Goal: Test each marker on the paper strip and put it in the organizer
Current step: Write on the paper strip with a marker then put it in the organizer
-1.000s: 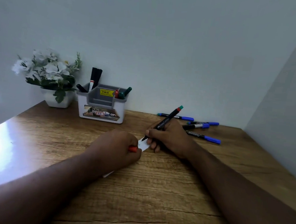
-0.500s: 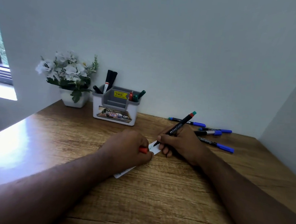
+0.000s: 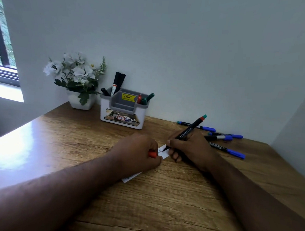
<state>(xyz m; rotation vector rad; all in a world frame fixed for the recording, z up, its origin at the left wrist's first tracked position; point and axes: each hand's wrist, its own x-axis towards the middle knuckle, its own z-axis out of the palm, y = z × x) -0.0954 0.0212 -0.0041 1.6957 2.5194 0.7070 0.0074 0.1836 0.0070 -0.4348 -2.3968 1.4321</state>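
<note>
- We keep the tip of the black marker with the red-and-green end (image 3: 186,132) light on the white paper strip (image 3: 164,152), centre frame, making one short stroke.
- Our right hand (image 3: 191,148) pinches the marker's barrel; our left hand (image 3: 138,153) pins the strip and grips a red cap (image 3: 152,154).
- The white-and-grey plastic organizer (image 3: 124,109) stands upper left of the hands.

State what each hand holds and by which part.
The right hand grips the marker low on its barrel, near the tip. The left hand holds a red cap in its fingers while resting on the paper strip.
</note>
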